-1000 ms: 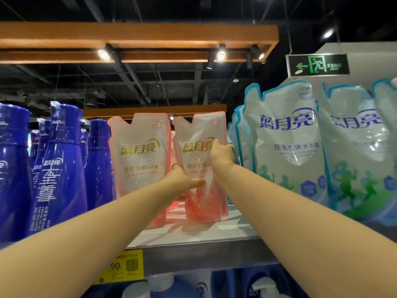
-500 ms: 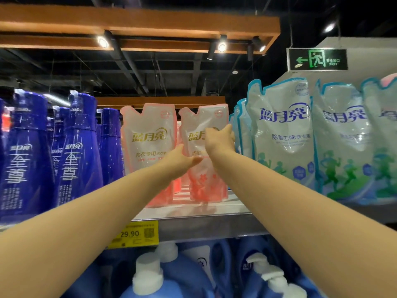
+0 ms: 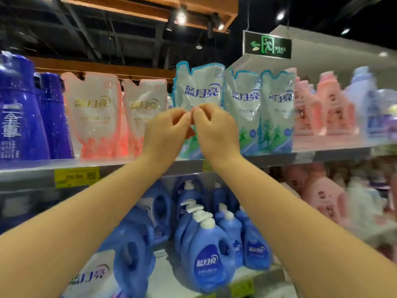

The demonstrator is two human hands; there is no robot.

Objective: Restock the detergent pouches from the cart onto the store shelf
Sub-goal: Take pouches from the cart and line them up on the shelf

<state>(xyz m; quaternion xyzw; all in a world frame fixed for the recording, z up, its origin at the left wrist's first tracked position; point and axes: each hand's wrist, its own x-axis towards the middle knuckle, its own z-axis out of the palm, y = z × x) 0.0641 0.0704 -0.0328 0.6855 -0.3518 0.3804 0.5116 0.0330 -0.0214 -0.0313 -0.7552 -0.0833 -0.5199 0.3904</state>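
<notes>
Centre frame: left hand [image 3: 165, 134], right hand [image 3: 214, 132], each grip pinching blue pouch [image 3: 199, 89] front, likely squaring it upright on shelf [image 3: 276, 161].

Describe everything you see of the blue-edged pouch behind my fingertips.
The blue-edged pouch is glossy, crinkled plastic film, whitish with a blue border, notched top, blue Chinese lettering and green-blue print low down. It stands upright on the upper shelf, between pink pouches and other blue-edged pouches. The left hand and right hand meet fingertips at its front; whether they pinch it is unclear.
</notes>
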